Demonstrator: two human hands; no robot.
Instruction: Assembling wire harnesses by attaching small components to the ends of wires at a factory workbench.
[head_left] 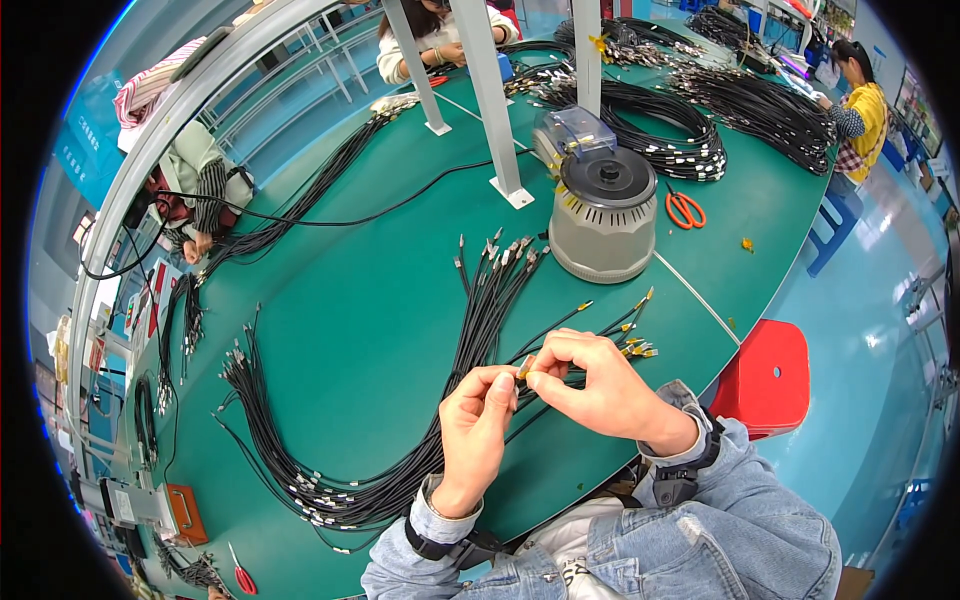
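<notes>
Just in front of me, my left hand (475, 435) pinches the end of a black cable between thumb and fingertips. Against that end, the closed thumb and forefinger of my right hand (605, 385) press a small strip of amber tape (525, 367). Beneath both hands runs a curved bundle of black cables (385, 485) with small white labels and bare metal connectors. To the right of the bundle, several cable ends (638, 349) wear amber tape. Beyond my hands stands a round, grey tape dispenser (603, 220) with a black top.
Orange-handled scissors (685, 210) lie right of the dispenser. Metal posts (487, 100) rise from the green table (350, 350). More cable coils (665, 130) cover its far end. A red stool (768, 375) stands at the right edge. Co-workers sit around. Red-handled cutters (243, 575) lie near left.
</notes>
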